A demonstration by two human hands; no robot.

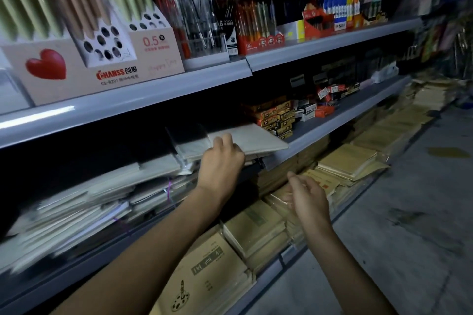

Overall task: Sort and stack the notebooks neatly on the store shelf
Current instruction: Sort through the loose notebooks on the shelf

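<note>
My left hand point(221, 161) grips the near edge of a pale grey notebook point(253, 138) that lies flat on the middle shelf and sticks out over its front edge. A clear plastic divider point(179, 144) stands just left of it. Left of the divider, loose piles of pale notebooks point(84, 202) lean untidily on the same shelf. My right hand point(307, 195) hovers lower and to the right, fingers relaxed and holding nothing, above the brown-covered exercise books point(256, 227) stacked on the bottom shelf.
Small orange and black boxes point(276, 116) sit on the middle shelf right of the notebook. The top shelf carries pen display boxes point(102, 59) and pen cups. More brown exercise book stacks point(350, 161) run along the bottom shelf. Grey floor point(409, 212) lies to the right.
</note>
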